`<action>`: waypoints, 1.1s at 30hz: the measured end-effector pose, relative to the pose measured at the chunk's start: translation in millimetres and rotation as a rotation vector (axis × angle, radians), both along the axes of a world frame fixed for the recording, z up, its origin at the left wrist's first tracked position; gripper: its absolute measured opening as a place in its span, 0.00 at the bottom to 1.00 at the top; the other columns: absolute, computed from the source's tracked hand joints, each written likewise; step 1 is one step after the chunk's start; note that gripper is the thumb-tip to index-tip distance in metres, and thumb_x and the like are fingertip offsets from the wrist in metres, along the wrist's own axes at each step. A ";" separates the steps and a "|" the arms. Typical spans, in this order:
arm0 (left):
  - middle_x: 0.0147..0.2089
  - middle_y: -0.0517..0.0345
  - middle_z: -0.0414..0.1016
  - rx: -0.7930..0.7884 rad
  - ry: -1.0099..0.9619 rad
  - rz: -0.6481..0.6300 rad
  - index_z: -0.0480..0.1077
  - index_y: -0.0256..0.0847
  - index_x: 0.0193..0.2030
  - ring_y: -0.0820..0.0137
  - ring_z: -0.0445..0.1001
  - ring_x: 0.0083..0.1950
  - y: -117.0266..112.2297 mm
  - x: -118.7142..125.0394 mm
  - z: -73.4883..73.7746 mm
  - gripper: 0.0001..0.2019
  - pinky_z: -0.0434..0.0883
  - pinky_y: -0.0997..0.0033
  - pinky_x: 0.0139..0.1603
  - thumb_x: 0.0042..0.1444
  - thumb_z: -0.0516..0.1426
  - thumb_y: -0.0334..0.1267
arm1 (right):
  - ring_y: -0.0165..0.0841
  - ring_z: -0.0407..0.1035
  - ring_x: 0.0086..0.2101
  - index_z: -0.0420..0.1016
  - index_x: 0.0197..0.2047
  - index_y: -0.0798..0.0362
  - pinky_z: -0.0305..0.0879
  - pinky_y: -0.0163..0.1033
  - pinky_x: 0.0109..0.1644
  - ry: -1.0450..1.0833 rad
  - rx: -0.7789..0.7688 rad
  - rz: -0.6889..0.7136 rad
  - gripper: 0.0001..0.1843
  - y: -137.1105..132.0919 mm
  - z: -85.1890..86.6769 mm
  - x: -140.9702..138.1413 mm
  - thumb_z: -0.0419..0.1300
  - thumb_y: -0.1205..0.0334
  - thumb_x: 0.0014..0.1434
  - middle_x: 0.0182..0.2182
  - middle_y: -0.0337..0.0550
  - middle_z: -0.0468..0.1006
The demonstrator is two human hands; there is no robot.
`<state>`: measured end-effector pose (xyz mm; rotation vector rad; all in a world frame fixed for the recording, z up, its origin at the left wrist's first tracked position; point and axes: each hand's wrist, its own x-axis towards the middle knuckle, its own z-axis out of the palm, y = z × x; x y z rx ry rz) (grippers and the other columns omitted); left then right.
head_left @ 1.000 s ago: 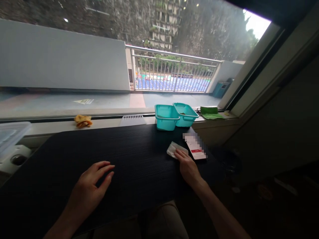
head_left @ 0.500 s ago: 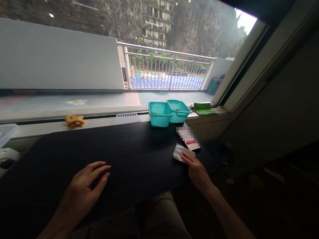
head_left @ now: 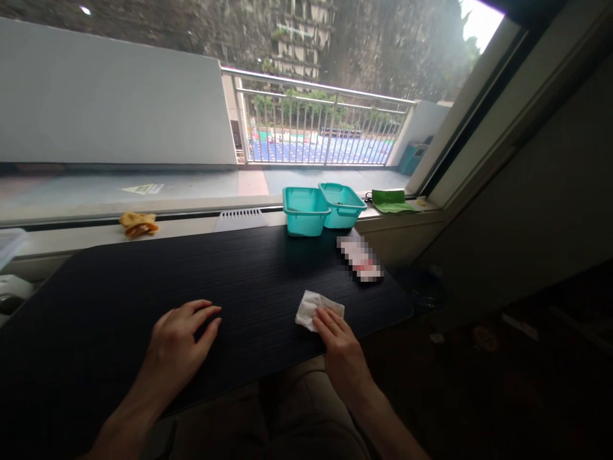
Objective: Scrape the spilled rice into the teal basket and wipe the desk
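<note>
A folded white tissue [head_left: 306, 310] lies on the black tabletop [head_left: 230, 268] near its front right part. My right hand [head_left: 341, 345] holds it from above, fingertips together and pressed on its right half. On the left side of the table is my left hand [head_left: 184, 335], fingers slightly curled and apart, with nothing in it. Behind the tissue, a blurred-out flat rectangular object [head_left: 360, 259] rests near the table's right edge.
Two turquoise plastic baskets [head_left: 306, 220] stand side by side at the table's back edge. On the window sill are a crumpled yellow-orange cloth [head_left: 138, 223], a white slotted piece [head_left: 241, 218] and a green cloth [head_left: 391, 200]. A clear container [head_left: 10, 245] shows at far left.
My right hand has slid the tissue left and toward me, away from the blurred object. My left hand has shifted slightly right. The camera view has tilted a little downward.
</note>
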<state>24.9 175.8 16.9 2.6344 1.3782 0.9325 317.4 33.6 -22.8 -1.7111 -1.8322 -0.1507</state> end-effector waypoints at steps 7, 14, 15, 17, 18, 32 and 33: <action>0.44 0.49 0.80 0.000 0.055 0.013 0.77 0.44 0.40 0.53 0.79 0.44 -2.5 -17.7 -11.1 0.15 0.70 0.49 0.50 0.59 0.51 0.46 | 0.42 0.72 0.54 0.78 0.54 0.57 0.70 0.54 0.58 -0.033 0.034 -0.257 0.34 -45.4 7.4 104.8 0.44 0.81 0.50 0.52 0.55 0.79; 0.42 0.50 0.80 0.013 0.036 0.035 0.76 0.44 0.40 0.54 0.78 0.43 -14.0 -22.1 -6.0 0.14 0.69 0.50 0.50 0.60 0.51 0.45 | 0.43 0.68 0.57 0.76 0.57 0.59 0.69 0.51 0.59 -0.024 0.007 0.012 0.31 -14.7 2.3 -23.0 0.46 0.82 0.53 0.56 0.53 0.76; 0.42 0.50 0.80 0.013 0.035 0.025 0.76 0.44 0.40 0.55 0.78 0.43 -15.9 -18.0 -3.5 0.14 0.69 0.49 0.51 0.60 0.51 0.45 | 0.43 0.67 0.58 0.75 0.57 0.60 0.68 0.50 0.60 0.006 -0.009 0.102 0.31 -7.1 5.4 -49.8 0.48 0.81 0.54 0.57 0.53 0.75; 0.43 0.50 0.80 0.014 0.041 0.001 0.76 0.44 0.41 0.55 0.78 0.45 -19.4 -11.5 1.4 0.14 0.68 0.49 0.53 0.60 0.51 0.44 | 0.40 0.67 0.58 0.74 0.58 0.57 0.66 0.50 0.62 0.072 -0.032 0.214 0.30 2.6 12.3 -82.5 0.49 0.81 0.54 0.57 0.50 0.76; 0.44 0.50 0.80 0.018 0.046 -0.009 0.76 0.43 0.42 0.55 0.78 0.45 -20.8 -10.0 3.3 0.14 0.67 0.48 0.54 0.61 0.51 0.44 | 0.39 0.67 0.58 0.74 0.58 0.55 0.66 0.49 0.62 0.090 -0.028 0.260 0.30 3.5 14.7 -85.4 0.50 0.81 0.55 0.57 0.49 0.76; 0.44 0.48 0.79 0.062 0.071 0.055 0.77 0.40 0.42 0.54 0.78 0.45 -29.3 -35.7 -3.9 0.15 0.67 0.45 0.53 0.63 0.50 0.42 | 0.41 0.70 0.56 0.72 0.60 0.51 0.72 0.50 0.56 -0.059 0.130 0.034 0.35 -39.4 -1.1 -8.0 0.45 0.83 0.55 0.55 0.48 0.78; 0.44 0.48 0.79 0.056 0.068 0.059 0.77 0.40 0.42 0.54 0.78 0.45 -30.0 -34.9 -3.0 0.15 0.67 0.45 0.53 0.63 0.51 0.42 | 0.41 0.70 0.56 0.73 0.59 0.53 0.72 0.48 0.56 -0.038 0.106 0.121 0.32 -28.3 0.8 -40.5 0.46 0.82 0.56 0.55 0.48 0.78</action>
